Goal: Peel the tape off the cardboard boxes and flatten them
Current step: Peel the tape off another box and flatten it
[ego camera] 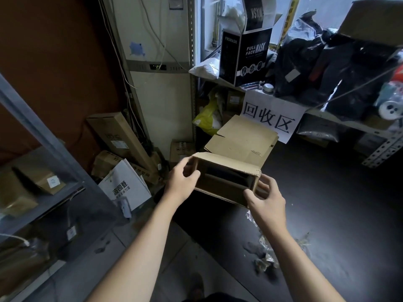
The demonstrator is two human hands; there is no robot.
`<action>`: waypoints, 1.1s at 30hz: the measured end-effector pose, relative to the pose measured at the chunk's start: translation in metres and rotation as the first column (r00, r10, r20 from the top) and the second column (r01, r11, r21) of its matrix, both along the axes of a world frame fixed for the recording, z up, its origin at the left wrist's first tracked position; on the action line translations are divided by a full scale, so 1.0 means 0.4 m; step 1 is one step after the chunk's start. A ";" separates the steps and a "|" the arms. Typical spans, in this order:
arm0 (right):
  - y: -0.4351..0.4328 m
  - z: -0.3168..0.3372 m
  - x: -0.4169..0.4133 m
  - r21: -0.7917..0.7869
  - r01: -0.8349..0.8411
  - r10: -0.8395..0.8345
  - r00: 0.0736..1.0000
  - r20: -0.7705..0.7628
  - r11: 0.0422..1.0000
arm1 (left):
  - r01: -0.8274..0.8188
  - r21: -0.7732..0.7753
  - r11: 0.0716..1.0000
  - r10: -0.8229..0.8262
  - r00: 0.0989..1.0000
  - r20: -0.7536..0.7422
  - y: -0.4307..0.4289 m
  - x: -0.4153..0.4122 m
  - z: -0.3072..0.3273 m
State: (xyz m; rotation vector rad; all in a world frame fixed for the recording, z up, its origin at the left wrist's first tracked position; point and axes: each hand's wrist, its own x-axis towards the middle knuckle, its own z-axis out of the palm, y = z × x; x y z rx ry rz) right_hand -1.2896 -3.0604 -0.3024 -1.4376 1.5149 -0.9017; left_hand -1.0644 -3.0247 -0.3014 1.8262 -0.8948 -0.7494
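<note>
Between both hands, brown cardboard box (pixel 226 164) gapes open, flaps raised.

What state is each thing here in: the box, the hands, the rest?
cardboard box: held up, lid open, not flattened.
left hand: grips the box's left end.
right hand: grips the box's right end.
mask box: top flap open.
display: lit.
clear scraps: crumpled on floor.
</note>
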 end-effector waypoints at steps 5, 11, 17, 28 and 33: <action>0.002 -0.001 0.006 -0.034 -0.052 0.053 0.998 0.034 0.998 | 0.075 0.015 0.997 -0.075 0.997 -0.026 0.000 0.019 0.015; 0.002 -0.002 0.010 -0.019 -0.107 0.108 0.992 0.064 0.994 | 0.129 0.012 0.992 -0.129 0.992 0.007 0.011 0.022 -0.018; -0.002 -0.034 0.001 0.013 0.015 -0.017 0.987 0.158 1.000 | 0.163 -0.021 0.986 -0.163 0.986 -0.024 0.030 0.022 -0.035; 0.009 -0.056 -0.044 0.012 0.164 -0.153 0.881 0.447 0.986 | 0.012 0.045 0.999 -0.011 1.000 -0.021 0.045 0.021 -0.050; 0.022 -0.077 -0.073 0.015 0.144 -0.133 0.869 0.477 0.989 | 0.035 0.201 0.979 -0.086 0.964 0.251 0.036 -0.015 -0.060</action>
